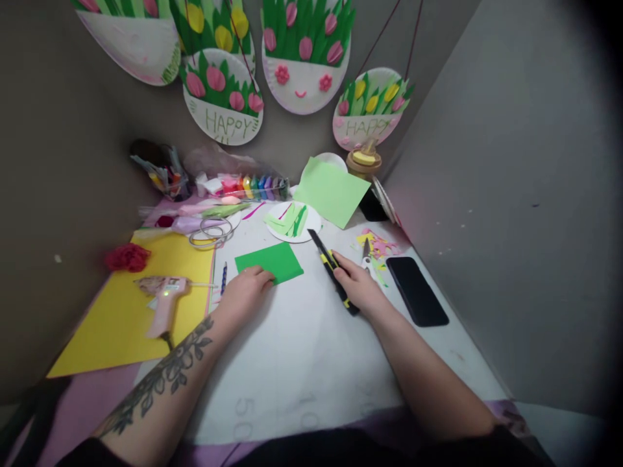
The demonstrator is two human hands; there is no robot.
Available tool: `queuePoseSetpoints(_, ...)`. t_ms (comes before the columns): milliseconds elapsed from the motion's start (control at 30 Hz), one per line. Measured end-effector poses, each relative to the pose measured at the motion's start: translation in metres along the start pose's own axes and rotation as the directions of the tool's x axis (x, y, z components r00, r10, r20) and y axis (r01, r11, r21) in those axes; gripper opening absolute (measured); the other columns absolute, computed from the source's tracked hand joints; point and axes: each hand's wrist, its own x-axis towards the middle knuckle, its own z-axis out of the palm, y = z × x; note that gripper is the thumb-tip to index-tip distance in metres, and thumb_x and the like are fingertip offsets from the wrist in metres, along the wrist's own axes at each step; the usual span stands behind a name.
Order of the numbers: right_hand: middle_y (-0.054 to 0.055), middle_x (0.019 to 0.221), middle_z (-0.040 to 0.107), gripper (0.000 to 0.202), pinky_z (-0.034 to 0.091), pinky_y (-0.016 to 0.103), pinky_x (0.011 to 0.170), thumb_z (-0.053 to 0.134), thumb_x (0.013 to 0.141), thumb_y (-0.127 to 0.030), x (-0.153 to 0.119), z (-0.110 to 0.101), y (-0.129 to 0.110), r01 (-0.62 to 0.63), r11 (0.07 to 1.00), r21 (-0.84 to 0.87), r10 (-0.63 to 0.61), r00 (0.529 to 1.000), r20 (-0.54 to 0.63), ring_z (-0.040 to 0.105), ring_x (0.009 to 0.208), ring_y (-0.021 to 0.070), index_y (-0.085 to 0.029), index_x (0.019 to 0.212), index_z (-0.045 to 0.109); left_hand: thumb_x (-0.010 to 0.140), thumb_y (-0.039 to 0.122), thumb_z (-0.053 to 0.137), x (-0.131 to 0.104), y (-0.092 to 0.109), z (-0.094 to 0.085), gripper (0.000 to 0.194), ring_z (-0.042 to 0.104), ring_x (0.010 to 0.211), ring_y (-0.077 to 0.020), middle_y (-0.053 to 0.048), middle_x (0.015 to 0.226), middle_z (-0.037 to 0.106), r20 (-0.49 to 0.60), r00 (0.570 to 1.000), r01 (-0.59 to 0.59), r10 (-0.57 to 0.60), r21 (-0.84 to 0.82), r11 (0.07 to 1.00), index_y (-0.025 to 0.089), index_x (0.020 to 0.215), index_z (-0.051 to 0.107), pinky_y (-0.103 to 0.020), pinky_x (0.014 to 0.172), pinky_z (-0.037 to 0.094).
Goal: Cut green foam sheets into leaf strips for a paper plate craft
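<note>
Under my left hand [250, 288] lies a folded sheet of green paper [277, 261], its fingers resting on the near edge with the tips partly hidden. My right hand [357, 283] is closed around a black and yellow utility knife [324, 250], which points away and to the left above the white table cover. Just beyond the green paper is a paper plate [311, 231] with light and dark green paper strips [292, 220] on it. Scissors [366, 253] lie to the right of the knife, beside small paper scraps [382, 245].
At left, a pink glue gun [168, 305] rests on yellow paper [117, 331]. A phone [417, 292] lies at right. Light green paper [333, 191] and packs of coloured clay [257, 187] are at the back. Decorated paper plates [306, 87] hang on the wall. A pen [224, 277] lies near my left hand.
</note>
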Motion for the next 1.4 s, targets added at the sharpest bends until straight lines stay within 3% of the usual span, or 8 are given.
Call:
queuePoseSetpoints(100,0.010,0.124,0.057,0.053,0.041,0.033,0.098,0.053,0.084,-0.034,-0.003,0.010,-0.006,0.092,0.990,-0.110,-0.085,0.994,0.066,0.053,0.116,0.0217,-0.022,0.136,0.047,0.089,0.028,0.046,0.002,-0.001,0.004,0.022,0.058,0.092,-0.0233,-0.007,0.096,0.064,-0.003,1.000,0.014,-0.014,-0.044,0.999,0.021,0.098,0.065,-0.033,0.079,0.044)
queuePoseSetpoints(233,0.008,0.110,0.059,0.050,0.044,0.032,0.086,0.065,0.074,-0.032,-0.004,0.007,-0.007,0.112,0.957,-0.268,-0.079,0.988,0.130,0.059,0.100,0.0233,-0.022,0.123,0.054,0.087,0.024,0.046,0.004,-0.005,0.001,0.018,0.057,0.089,-0.0226,-0.006,0.090,0.064,0.042,0.999,0.028,-0.024,-0.087,0.996,0.021,0.090,0.063,-0.033,0.077,0.044)
queuePoseSetpoints(367,0.008,0.100,0.061,0.041,0.043,0.030,0.078,0.059,0.080,-0.032,-0.001,-0.012,0.000,0.045,0.922,-0.385,0.006,0.991,0.130,0.059,0.090,0.0229,-0.019,0.119,0.054,0.087,0.021,0.043,0.006,-0.011,-0.007,0.022,0.057,0.089,-0.0229,-0.007,0.088,0.065,0.060,0.998,0.032,-0.027,-0.083,0.996,0.020,0.089,0.064,-0.034,0.078,0.043)
queuePoseSetpoints(467,0.008,0.106,0.059,0.050,0.042,0.029,0.078,0.057,0.084,-0.033,-0.001,-0.021,0.004,0.101,0.904,-0.415,-0.040,0.987,0.153,0.058,0.094,0.0228,-0.022,0.132,0.048,0.087,0.019,0.041,0.006,-0.014,-0.007,0.026,0.057,0.092,-0.0227,-0.007,0.092,0.065,0.034,0.999,0.027,-0.025,-0.051,0.998,0.020,0.094,0.066,-0.033,0.081,0.043)
queuePoseSetpoints(700,0.008,0.109,0.060,0.054,0.041,0.032,0.075,0.058,0.084,-0.023,-0.005,-0.020,0.003,0.315,0.689,-0.653,-0.197,0.948,0.250,0.057,0.096,0.0254,-0.030,0.137,0.048,0.089,0.017,0.040,0.002,-0.010,0.004,0.039,0.054,0.095,-0.0229,-0.005,0.104,0.060,0.065,0.993,-0.097,0.097,-0.003,0.995,0.031,0.116,0.064,-0.030,0.076,0.041)
queuePoseSetpoints(867,0.007,0.108,0.063,0.053,0.039,0.035,0.081,0.063,0.080,-0.016,-0.005,-0.026,0.002,0.396,0.646,-0.652,-0.269,0.918,0.291,0.055,0.097,0.0249,-0.034,0.130,0.056,0.090,0.025,0.041,0.004,-0.007,0.000,0.038,0.051,0.089,-0.0220,-0.005,0.098,0.056,0.130,0.987,-0.091,0.097,-0.058,0.994,0.033,0.122,0.060,-0.028,0.074,0.038)
queuePoseSetpoints(1133,0.007,0.112,0.062,0.049,0.037,0.038,0.082,0.060,0.083,-0.018,0.001,-0.023,0.003,0.316,0.626,-0.713,-0.275,0.945,0.177,0.053,0.099,0.0262,-0.037,0.127,0.058,0.090,0.019,0.037,0.003,-0.005,0.000,0.047,0.049,0.089,-0.0218,-0.006,0.100,0.054,0.144,0.984,-0.106,0.110,-0.031,0.994,0.036,0.130,0.052,-0.028,0.074,0.037)
queuePoseSetpoints(1400,0.007,0.110,0.059,0.053,0.036,0.037,0.083,0.053,0.083,-0.011,-0.003,-0.026,0.012,0.352,0.681,-0.642,-0.244,0.936,0.253,0.052,0.094,0.0236,-0.039,0.128,0.057,0.090,0.019,0.039,0.004,-0.008,0.002,0.049,0.048,0.088,-0.0224,-0.005,0.100,0.052,0.164,0.976,-0.153,0.140,0.070,0.986,0.040,0.132,0.049,-0.028,0.070,0.034)
